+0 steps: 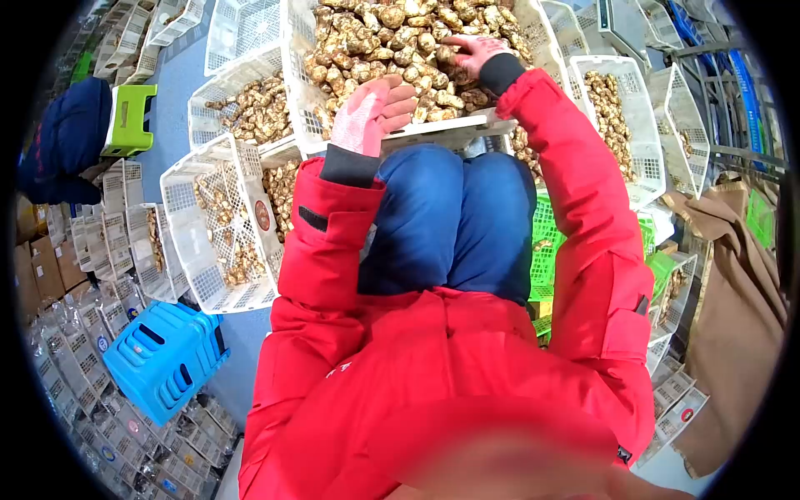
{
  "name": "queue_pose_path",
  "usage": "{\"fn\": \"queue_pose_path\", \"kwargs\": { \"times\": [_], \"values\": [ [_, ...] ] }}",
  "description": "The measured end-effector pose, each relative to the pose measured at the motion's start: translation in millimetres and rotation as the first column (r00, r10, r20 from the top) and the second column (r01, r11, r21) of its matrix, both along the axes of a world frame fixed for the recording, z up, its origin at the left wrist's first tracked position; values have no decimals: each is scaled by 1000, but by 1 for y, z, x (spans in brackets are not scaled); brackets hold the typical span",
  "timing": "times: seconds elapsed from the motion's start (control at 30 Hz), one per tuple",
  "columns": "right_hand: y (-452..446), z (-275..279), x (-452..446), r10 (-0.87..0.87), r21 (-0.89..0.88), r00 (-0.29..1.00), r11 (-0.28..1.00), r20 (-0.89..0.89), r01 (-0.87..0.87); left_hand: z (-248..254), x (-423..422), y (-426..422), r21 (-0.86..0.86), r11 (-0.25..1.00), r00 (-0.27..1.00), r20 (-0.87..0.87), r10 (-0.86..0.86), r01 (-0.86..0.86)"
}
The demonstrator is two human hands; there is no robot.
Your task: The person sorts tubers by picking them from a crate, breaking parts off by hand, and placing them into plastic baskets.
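From where I sit, this reads as hand work among the bulbs point(358, 37) — I'd judge the step to be feeling through or picking from the heap. They fill the big white crate point(454, 127) just beyond the knees point(454, 196), with more in the smaller crates around it. The next move, I'd say, calls for the right fingers to settle around a single bulb without dragging its neighbours along.

The right grip point(477, 54) is down on the heap at the far right, fingers reaching among the bulbs; whether they have closed on one I can't make out (the tips are partly lost in the pile). The left grip point(371, 112) is spread wide near the crate's near left corner — fingers extended, thumb apart, nothing visible in it — and I can't be sure it touches the bulbs beneath.
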State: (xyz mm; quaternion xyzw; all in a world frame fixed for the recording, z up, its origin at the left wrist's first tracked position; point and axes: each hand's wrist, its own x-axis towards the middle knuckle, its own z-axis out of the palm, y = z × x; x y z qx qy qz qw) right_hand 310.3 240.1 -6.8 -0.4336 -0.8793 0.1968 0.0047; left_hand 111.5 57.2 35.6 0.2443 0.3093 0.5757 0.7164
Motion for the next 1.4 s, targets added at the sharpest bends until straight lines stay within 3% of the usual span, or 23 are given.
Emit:
{"fn": "queue_pose_path", "kwargs": {
  "times": [0.03, 0.07, 0.13, 0.23, 0.27, 0.37, 0.53, 0.6, 0.7, 0.73, 0.77, 0.8, 0.83, 0.9, 0.93, 0.97, 1.03, 1.07, 1.17, 1.23, 1.3, 1.37, 1.4],
  "values": [
    [-10, 14, 10, -76, -174, 936, 985, -343, 16, 0, -1, 2, 16, 1000, 999, 38, -20, 19],
    [-12, 14, 18, -231, -425, 832, 905, -504, -6, 0, 3, 0, -13, 1000, 999, 32, 15, -15],
    [-27, 16, 37, -578, -751, 537, 638, -614, -171, -4, 8, 4, 30, 999, 995, 96, -27, 25],
    [-66, 52, 44, -825, -755, 182, 372, -536, -540, 9, 27, 0, -22, 999, 999, -27, 35, -36],
    [-71, 48, 42, -810, -709, 103, 435, -577, -555, 16, 32, -2, -92, 993, 994, -90, 67, -75],
    [-75, 59, 49, -741, -714, 198, 482, -641, -508, 14, 33, -2, -12, 1000, 999, -43, -4, 3],
    [-77, 53, 55, -744, -711, 148, 531, -652, -461, 16, 38, -4, -86, 992, 993, -84, 81, -88],
    [-76, 46, 63, -718, -740, 225, 566, -659, -364, 12, 37, -1, -56, 998, 999, -12, 31, -31],
    [-70, 27, 73, -731, -734, 198, 549, -653, -400, 2, 37, 3, -54, 998, 1000, 10, 15, -14],
    [-79, 51, 64, -721, -771, 276, 576, -636, -271, 11, 44, 2, -56, 998, 999, -34, 32, -34],
    [-86, 68, 55, -589, -698, 448, 706, -672, -119, 16, 46, 0, -58, 997, 996, -78, 53, -57],
    [-91, 81, 45, -448, -568, 617, 823, -647, 1, 0, 39, 9, 61, 996, 997, 29, -74, 72],
    [-98, 95, 35, -313, -397, 766, 914, -561, 82, -4, 43, 7, 41, 999, 1000, 22, 15, -16],
    [-109, 95, 17, -29, -18, 831, 1000, -556, 23, 3, 54, 11, -70, 988, 987, -95, 132, -139],
    [-109, 93, 10, 76, 81, 794, 996, -603, -34, 9, 53, 13, -44, 992, 993, 1, 118, -118],
    [-108, 92, 4, 182, 181, 749, 980, -638, -84, 9, 52, 17, -70, 991, 991, -83, 106, -112],
    [-112, 101, 4, -35, -95, 712, 995, -702, -44, 22, 48, 11, -55, 986, 988, -31, 153, -154],
    [-109, 97, 7, -166, -253, 652, 966, -739, -41, 27, 45, 10, -52, 988, 983, -118, 141, -147],
    [-103, 85, 19, -514, -625, 425, 761, -745, -176, 23, 32, 5, -36, 985, 983, 62, 170, -168],
    [-106, 81, 20, -526, -620, 371, 757, -766, -207, 14, 29, 4, 186, 972, 912, -356, 203, -144],
    [-104, 74, 17, -483, -587, 404, 788, -777, -186, 11, 22, 4, 412, 904, 520, -801, 299, 115],
    [-107, 82, 7, -424, -558, 477, 810, -770, -180, 27, 29, 5, 205, 975, 922, -353, 156, -86],
    [-106, 77, 3, -443, -568, 441, 797, -781, -205, 26, 27, 6, 161, 981, 967, -212, 142, -108]
  ]
}}
